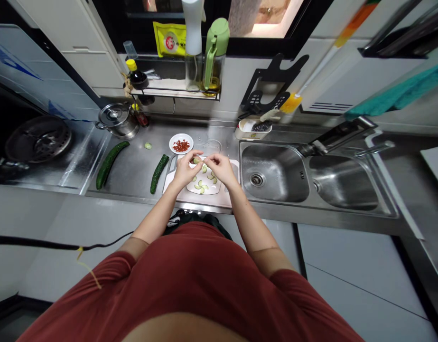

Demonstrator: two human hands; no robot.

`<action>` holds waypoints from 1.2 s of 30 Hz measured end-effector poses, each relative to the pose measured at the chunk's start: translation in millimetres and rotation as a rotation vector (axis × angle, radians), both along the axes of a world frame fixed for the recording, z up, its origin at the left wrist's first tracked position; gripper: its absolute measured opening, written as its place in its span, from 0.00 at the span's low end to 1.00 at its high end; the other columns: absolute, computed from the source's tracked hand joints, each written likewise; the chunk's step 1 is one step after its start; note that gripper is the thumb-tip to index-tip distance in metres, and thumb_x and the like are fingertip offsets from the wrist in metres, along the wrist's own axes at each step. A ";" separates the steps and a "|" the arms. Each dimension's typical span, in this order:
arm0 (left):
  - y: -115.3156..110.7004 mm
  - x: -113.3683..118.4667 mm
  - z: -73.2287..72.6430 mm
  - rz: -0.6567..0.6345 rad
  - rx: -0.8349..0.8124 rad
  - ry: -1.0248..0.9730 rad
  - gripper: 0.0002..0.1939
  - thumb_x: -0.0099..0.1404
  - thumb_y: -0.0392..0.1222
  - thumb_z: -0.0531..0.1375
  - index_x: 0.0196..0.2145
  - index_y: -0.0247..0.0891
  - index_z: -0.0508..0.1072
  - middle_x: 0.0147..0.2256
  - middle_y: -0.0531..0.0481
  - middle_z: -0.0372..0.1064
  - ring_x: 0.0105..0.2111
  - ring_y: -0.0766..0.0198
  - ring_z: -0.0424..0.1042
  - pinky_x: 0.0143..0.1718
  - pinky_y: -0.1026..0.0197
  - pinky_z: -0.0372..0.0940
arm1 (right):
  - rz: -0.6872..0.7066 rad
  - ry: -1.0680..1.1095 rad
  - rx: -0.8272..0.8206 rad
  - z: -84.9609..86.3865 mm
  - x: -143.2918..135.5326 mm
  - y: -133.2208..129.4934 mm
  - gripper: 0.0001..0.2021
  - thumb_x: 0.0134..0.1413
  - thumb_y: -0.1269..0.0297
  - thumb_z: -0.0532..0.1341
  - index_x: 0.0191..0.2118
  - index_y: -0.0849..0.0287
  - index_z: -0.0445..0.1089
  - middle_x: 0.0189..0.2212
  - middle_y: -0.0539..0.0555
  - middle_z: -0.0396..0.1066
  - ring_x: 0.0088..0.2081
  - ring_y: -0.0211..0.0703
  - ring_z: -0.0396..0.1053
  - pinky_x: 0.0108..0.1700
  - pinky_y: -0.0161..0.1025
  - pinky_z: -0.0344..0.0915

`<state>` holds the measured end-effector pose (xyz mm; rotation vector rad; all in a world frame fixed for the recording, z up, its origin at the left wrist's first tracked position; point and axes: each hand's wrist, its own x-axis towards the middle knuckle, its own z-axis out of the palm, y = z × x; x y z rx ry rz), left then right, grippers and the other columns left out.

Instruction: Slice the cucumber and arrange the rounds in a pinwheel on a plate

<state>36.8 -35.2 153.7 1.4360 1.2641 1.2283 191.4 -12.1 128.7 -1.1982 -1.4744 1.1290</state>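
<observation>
- With the left hand [186, 169] we pinch a pale green slice [196, 160] between thumb and fingers; it sits over the far part of the plate [214, 190], which lies on the board [225, 196].
- The fingertips of our right hand [219, 167] meet right beside that slice; we cannot tell whether they grip anything.
- We judge the slice to be light, wet and slick, crisp yet easily snapped, so a gentle hold at its rim suits it best.
- The thin cut pieces [201, 187] fanned on the plate look just as fragile; we would lift each by its rind edge.
- The short cucumber [159, 174] and the long cucumber [111, 164], left of the board on the bench [136, 176], seem firm and heavier; around the middle is the sure hold.
- On the yellow packet [169, 39] we see a red round emblem with markings, too small to read.
- We can make out no label on the green-topped bottle [216, 42].
</observation>
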 end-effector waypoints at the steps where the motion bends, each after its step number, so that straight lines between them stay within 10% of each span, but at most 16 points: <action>1: -0.2 0.0 0.2 0.009 -0.009 -0.008 0.16 0.53 0.35 0.64 0.41 0.41 0.74 0.31 0.51 0.71 0.34 0.63 0.68 0.41 0.63 0.62 | 0.000 -0.002 0.001 -0.2 0.0 0.0 0.12 0.48 0.54 0.62 0.28 0.58 0.71 0.23 0.48 0.68 0.26 0.37 0.63 0.30 0.34 0.60; 24: 15.3 -16.2 -50.4 0.016 -0.186 -0.238 0.20 0.48 0.37 0.68 0.40 0.37 0.71 0.27 0.55 0.70 0.28 0.70 0.69 0.33 0.68 0.60 | 0.019 -0.189 0.066 -31.5 -2.8 13.3 0.09 0.49 0.59 0.60 0.34 0.58 0.72 0.24 0.47 0.66 0.27 0.37 0.63 0.32 0.34 0.59; 36: 24.7 -37.0 -113.6 0.124 -0.186 0.233 0.11 0.51 0.40 0.65 0.34 0.35 0.77 0.26 0.53 0.71 0.23 0.70 0.64 0.29 0.66 0.60 | 0.069 -0.610 0.023 -67.7 -16.3 21.5 0.07 0.54 0.64 0.59 0.37 0.58 0.73 0.27 0.48 0.70 0.30 0.39 0.65 0.33 0.32 0.56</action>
